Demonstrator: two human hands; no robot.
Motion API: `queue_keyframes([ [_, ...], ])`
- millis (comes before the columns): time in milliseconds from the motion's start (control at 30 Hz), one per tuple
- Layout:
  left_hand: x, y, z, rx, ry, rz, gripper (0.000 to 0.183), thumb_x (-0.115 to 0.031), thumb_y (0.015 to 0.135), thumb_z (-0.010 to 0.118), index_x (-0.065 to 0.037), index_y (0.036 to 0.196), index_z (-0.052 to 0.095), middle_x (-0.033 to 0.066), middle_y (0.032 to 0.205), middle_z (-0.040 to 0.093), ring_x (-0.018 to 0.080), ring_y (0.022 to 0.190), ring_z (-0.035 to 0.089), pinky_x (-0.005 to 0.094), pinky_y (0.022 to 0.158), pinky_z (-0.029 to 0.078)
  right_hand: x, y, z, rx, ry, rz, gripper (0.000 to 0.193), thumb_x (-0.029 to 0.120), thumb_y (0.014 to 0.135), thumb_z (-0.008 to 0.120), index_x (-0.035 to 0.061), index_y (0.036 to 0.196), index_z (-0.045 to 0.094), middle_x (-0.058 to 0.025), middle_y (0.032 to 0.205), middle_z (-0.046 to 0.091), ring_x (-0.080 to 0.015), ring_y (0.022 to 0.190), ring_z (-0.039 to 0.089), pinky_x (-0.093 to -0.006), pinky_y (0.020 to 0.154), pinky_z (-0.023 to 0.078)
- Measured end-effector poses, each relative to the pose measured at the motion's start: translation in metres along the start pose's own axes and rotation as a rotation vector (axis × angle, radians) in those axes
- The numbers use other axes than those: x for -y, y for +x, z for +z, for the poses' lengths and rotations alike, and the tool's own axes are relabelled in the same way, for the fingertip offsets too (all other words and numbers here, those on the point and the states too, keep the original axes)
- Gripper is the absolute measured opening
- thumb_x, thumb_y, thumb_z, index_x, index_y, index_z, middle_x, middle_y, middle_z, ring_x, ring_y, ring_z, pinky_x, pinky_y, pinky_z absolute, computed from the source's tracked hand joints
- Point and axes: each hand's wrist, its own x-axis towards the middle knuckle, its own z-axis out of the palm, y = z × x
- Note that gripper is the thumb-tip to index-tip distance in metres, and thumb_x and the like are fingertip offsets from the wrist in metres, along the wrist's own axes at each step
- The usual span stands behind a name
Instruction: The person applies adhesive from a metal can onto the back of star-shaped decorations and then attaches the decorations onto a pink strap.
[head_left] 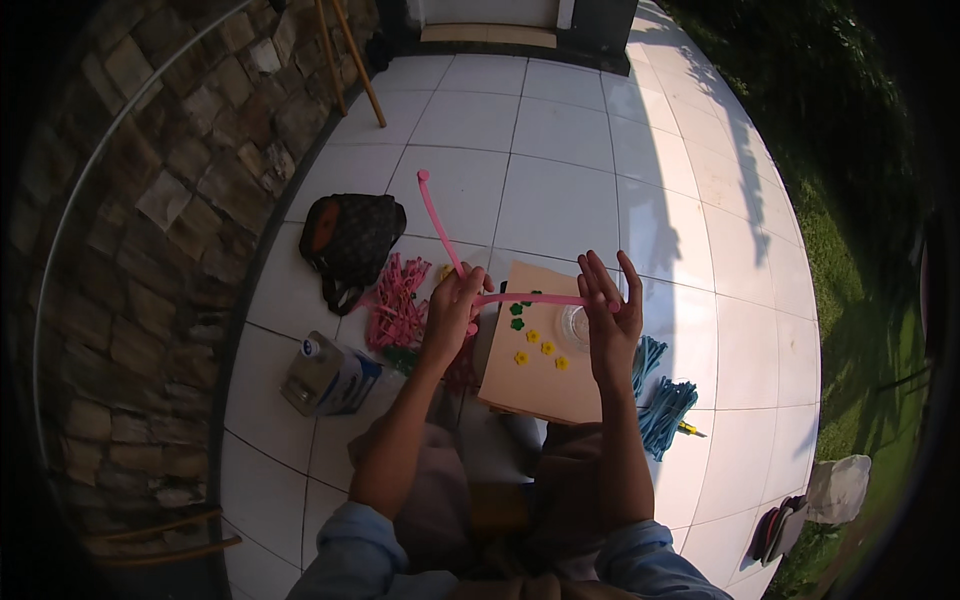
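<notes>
My left hand is closed around long, thin pink strips, their material hard to make out. One pink strip rises from it toward the far left, with a round knob at its tip. Another pink strip stretches across to my right hand. There the strip's end lies against the palm and fingers, and the fingertips point upward, partly spread. Below the strip is a tan cardboard sheet bearing several yellow flower pieces and green flower pieces. A transparent round container is partly hidden by my right hand.
A pink strip bundle, a dark bag and a transparent jug lie left. Teal bundles and a yellow-handled cutter are right. A stone wall borders the tiled floor. Wooden legs stand far left.
</notes>
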Motion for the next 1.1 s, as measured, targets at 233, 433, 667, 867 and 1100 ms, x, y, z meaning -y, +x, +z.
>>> queue_keyframes([
  [233, -0.006, -0.006, 0.003, 0.254, -0.007, 0.065, 0.033, -0.001, 0.077, 0.064, -0.012, 0.075, 0.032, 0.0073, 0.093, 0.056, 0.0063, 0.08, 0.052, 0.0189, 0.066, 0.043, 0.004, 0.006, -0.007, -0.053, 0.041, 0.019, 0.054, 0.004, 0.088, 0.049, 0.0021, 0.133, 0.02, -0.0286, 0.128, 0.038, -0.0363, 0.122, 0.037, -0.0419, 0.103, 0.033],
  [433, -0.004, 0.0, 0.0, 0.132, -0.095, 0.013, 0.036, 0.005, 0.075, 0.062, -0.012, 0.073, 0.03, 0.0085, 0.095, 0.057, 0.0049, 0.075, 0.051, 0.0198, 0.062, 0.044, -0.004, 0.005, -0.013, 0.024, -0.098, 0.111, 0.069, -0.003, 0.078, 0.06, 0.0061, 0.134, 0.021, -0.0205, 0.117, 0.051, -0.0275, 0.106, 0.055, -0.0357, 0.09, 0.045],
  [667, 0.0, 0.004, -0.002, 0.117, 0.09, 0.125, 0.037, -0.007, 0.078, 0.064, -0.012, 0.068, 0.029, 0.0075, 0.091, 0.06, 0.0026, 0.069, 0.048, 0.018, 0.057, 0.041, -0.012, 0.011, -0.025, -0.199, -0.127, 0.029, 0.059, 0.0, 0.08, 0.06, 0.0009, 0.129, 0.029, -0.01, 0.085, 0.058, -0.0164, 0.076, 0.057, -0.0284, 0.072, 0.047],
  [867, -0.011, 0.007, -0.016, -0.02, 0.128, 0.348, 0.034, 0.0, 0.079, 0.061, -0.009, 0.067, 0.03, 0.0095, 0.086, 0.06, 0.0043, 0.071, 0.049, 0.0193, 0.061, 0.041, -0.012, 0.011, -0.088, -0.572, -0.159, -0.031, 0.038, 0.013, 0.087, 0.053, 0.001, 0.121, 0.038, -0.0073, 0.072, 0.055, -0.0137, 0.069, 0.052, -0.0257, 0.064, 0.042],
  [1100, 0.015, 0.013, -0.014, -0.051, 0.237, 0.345, 0.032, 0.0, 0.08, 0.059, -0.008, 0.066, 0.032, 0.0083, 0.082, 0.059, 0.0084, 0.074, 0.051, 0.0243, 0.068, 0.042, -0.055, -0.014, -0.119, -0.087, -0.802, 0.309, 0.015, 0.012, 0.087, 0.052, 0.0025, 0.098, 0.058, -0.0035, 0.067, 0.057, -0.0097, 0.057, 0.053, -0.0233, 0.054, 0.043],
])
